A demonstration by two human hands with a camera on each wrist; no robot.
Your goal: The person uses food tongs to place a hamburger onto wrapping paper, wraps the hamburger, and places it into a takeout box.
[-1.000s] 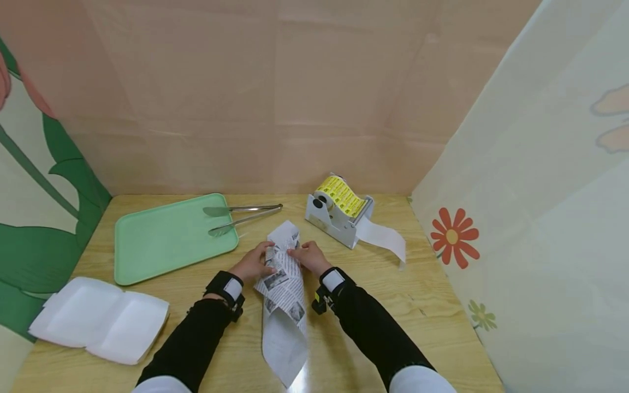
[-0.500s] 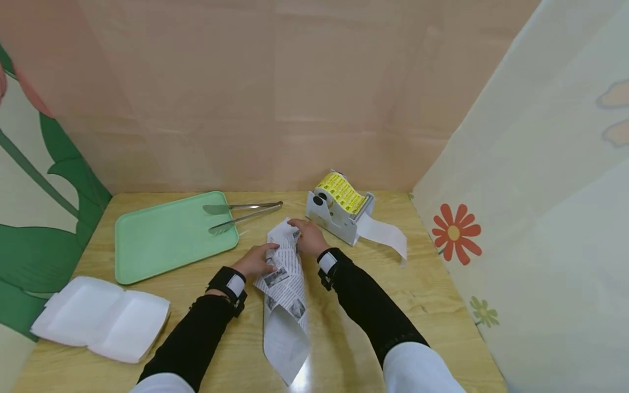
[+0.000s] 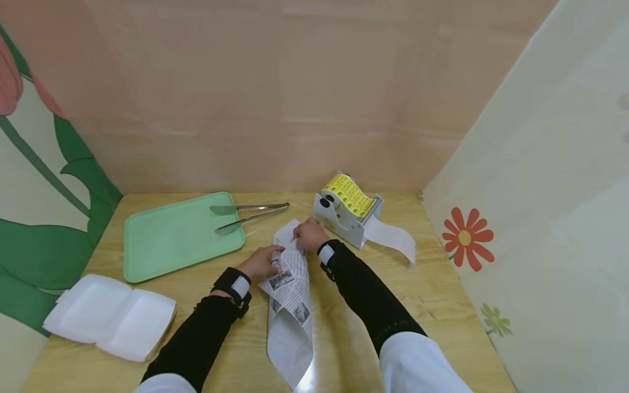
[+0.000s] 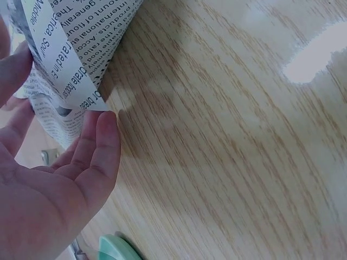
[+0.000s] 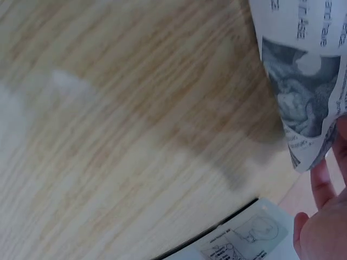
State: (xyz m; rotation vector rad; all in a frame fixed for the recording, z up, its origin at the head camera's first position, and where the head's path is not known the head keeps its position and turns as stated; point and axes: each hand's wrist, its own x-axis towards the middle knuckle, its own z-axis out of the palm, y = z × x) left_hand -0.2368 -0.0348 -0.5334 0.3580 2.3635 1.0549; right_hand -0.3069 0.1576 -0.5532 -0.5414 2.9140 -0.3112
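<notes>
Matt paper wrap (image 3: 291,297), glossy wood-grained table (image 3: 442,311), shiny metal tongs (image 3: 255,207).

Black sleeves (image 3: 211,334) cover the forearms, with loose white cuffs (image 3: 420,361) above them, the right black one gathered at its upper edge. Each wrist wears a black strap (image 3: 227,281) with a pale rectangular patch (image 3: 241,286) and a small dark device (image 3: 244,305). The left hand (image 3: 260,263) and right hand (image 3: 312,236) are bare.

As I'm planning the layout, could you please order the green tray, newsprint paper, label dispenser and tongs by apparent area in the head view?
1. Green tray and newsprint paper: too close to rank; the paper is nearer the camera
2. Label dispenser
3. Tongs
</notes>
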